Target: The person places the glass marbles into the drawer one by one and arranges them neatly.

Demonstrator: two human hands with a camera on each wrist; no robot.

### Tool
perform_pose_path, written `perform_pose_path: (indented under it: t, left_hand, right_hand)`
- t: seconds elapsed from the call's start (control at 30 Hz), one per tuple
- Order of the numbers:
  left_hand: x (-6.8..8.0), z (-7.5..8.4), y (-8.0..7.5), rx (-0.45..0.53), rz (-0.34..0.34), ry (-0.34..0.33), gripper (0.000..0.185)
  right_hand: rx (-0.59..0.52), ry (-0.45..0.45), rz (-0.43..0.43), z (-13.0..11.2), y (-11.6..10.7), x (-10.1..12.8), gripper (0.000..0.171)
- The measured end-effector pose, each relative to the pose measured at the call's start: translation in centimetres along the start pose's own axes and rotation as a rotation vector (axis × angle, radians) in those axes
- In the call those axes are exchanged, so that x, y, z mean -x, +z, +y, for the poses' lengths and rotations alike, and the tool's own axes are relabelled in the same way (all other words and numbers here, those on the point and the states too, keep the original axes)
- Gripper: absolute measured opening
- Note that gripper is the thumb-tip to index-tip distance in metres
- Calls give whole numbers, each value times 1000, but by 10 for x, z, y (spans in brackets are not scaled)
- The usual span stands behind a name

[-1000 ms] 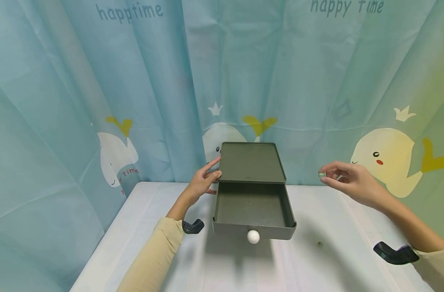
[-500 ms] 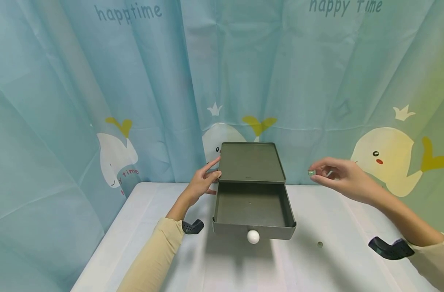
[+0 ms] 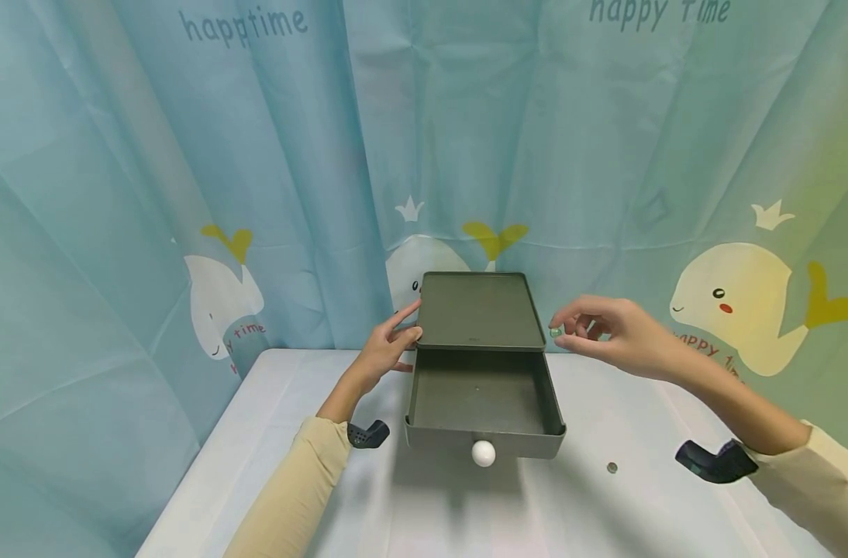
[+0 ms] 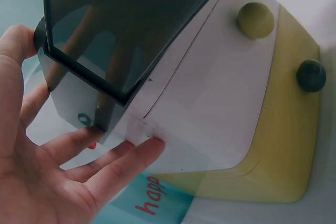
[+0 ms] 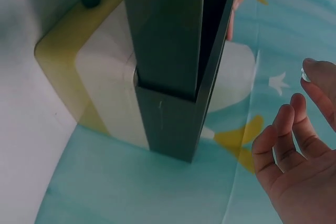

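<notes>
Right hand (image 3: 626, 337): pinches a small green marble (image 3: 556, 332) in mid-air, just right of the dark green drawer box (image 3: 481, 310). Left hand (image 3: 385, 349): fingers straight against the box's left side. Drawer (image 3: 483, 407) pulled out, white knob (image 3: 483, 452). Curtain (image 3: 187, 155) reads "happy time".

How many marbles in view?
2. One green marble is pinched in the right hand, held beside the box top. A second small marble lies on the table, right of the open drawer. More may be hidden.
</notes>
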State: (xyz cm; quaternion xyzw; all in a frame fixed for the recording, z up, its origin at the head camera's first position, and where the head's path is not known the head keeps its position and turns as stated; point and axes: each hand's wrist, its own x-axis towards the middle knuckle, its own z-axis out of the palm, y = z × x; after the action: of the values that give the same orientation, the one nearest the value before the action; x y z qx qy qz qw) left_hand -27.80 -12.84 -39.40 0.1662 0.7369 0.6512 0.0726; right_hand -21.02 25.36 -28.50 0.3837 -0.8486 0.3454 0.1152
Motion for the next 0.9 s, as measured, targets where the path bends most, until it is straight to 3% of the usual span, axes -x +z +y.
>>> perform_pose_path:
  t: [0.27,0.9]
  left_hand:
    - [0,-2,0,-2,7,4,60]
    - [-2,-2,-1,4,-1,3,61]
  right_hand:
    - [-29,-74,-45,-10,14,-15,25]
    - [-115,-73,-173,-28,50,-44,17]
